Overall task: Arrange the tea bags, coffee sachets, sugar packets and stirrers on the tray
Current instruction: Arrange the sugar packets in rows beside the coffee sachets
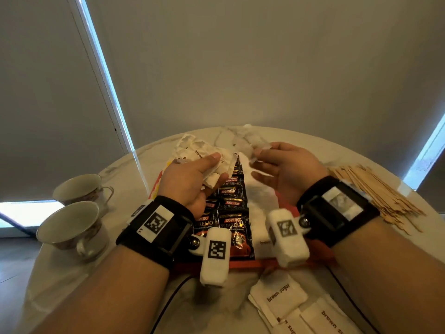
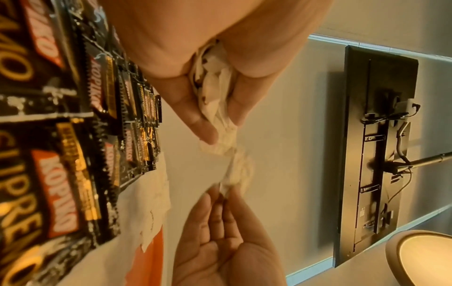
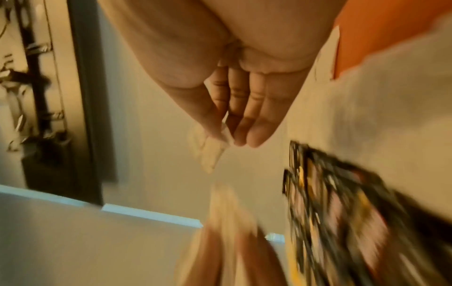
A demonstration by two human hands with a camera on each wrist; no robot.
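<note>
Fingers of my left hand (image 1: 190, 182) curl round a crumpled bunch of white packets (image 1: 214, 173); my right hand (image 1: 286, 169) pinches one small white packet (image 1: 258, 145) between thumb and fingertips. Both hands hover over the orange tray (image 1: 250, 262), where coffee sachets (image 1: 228, 213) lie in overlapping rows. Brown sugar packets (image 1: 279, 297) lie on the table (image 1: 72, 273) before the tray, stirrers (image 1: 375, 191) to its right, two cups (image 1: 72, 225) to its left.
</note>
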